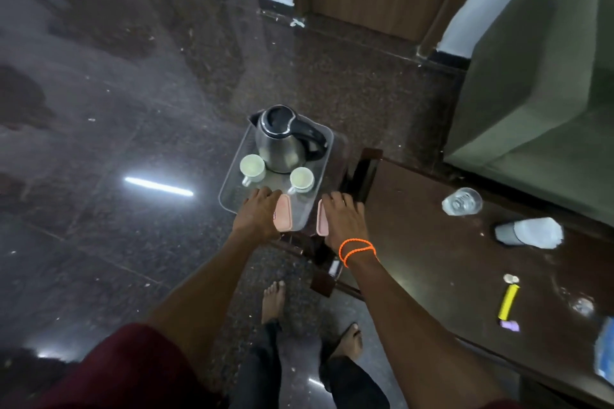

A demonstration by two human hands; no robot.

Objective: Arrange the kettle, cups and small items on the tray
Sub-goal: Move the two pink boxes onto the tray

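A clear tray sits mid-frame, carrying an upright steel kettle with black lid and handle at its far end, two white cups just below it, and a pink packet at its near edge; another pink packet lies just right of the tray

Kettle: brushed steel body, black lid and handle. Cups: white, pale green tint inside. Tray: clear grey. Two boxes: pink. Desk: dark glossy brown. Wrist bands: orange. Lighter: yellow. Floor: dark speckled granite. Sleeve: maroon.
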